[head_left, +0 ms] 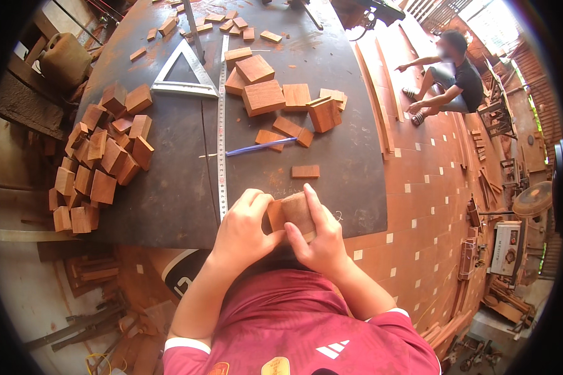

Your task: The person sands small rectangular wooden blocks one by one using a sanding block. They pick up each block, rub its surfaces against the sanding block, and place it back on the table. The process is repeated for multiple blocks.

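Close to the table's near edge, my left hand and my right hand are closed on reddish-brown wooden blocks. What looks like a second, more orange piece shows on the left side of the grip; I cannot tell whether the two are separate. A small flat wood block lies just beyond my hands. Past it, a thin blue pen-like stick rests across a wood piece. Several larger cut blocks are grouped further back. A long metal ruler runs away from me, left of them.
A big heap of wood blocks covers the table's left side. A triangular metal square lies by an upright blade. Small offcuts are scattered at the far end. A person sits low at the right, near long boards.
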A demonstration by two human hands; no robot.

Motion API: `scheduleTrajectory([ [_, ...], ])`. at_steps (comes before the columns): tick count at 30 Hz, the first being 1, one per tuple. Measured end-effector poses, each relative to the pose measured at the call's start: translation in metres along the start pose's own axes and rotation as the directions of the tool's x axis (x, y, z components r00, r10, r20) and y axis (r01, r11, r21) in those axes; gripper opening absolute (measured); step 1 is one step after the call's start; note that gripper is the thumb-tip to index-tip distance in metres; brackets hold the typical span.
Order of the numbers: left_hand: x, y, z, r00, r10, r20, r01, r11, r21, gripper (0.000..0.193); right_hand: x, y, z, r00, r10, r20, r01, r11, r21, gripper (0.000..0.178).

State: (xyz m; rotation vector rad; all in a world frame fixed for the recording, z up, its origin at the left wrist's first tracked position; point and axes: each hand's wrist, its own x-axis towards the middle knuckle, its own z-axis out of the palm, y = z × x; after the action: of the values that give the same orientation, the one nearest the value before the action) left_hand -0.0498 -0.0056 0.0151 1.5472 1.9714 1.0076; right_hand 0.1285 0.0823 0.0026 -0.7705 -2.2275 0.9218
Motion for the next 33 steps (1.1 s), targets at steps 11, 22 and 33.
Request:
scheduleTrajectory([
  [11,-0.006,-0.001,0.010,0.995,-0.052,-0.089,0.047,0.997,-0.057,0.059,0.007,-0.001,0.006,1.000,0.020,0.022,-0.019,0.999,-0.049,0.084],
  [22,-0.005,-0.002,0.011,0.996,-0.049,-0.081,0.047,0.999,-0.028,0.062,0.013,0.003,0.008,0.999,0.002,0.032,0.001,0.997,-0.073,0.084],
  [33,-0.005,-0.007,0.012,0.995,-0.009,-0.098,0.004,0.998,-0.056,0.063,0.004,-0.006,0.000,0.997,0.022,0.072,-0.014,0.993,-0.120,0.081],
])
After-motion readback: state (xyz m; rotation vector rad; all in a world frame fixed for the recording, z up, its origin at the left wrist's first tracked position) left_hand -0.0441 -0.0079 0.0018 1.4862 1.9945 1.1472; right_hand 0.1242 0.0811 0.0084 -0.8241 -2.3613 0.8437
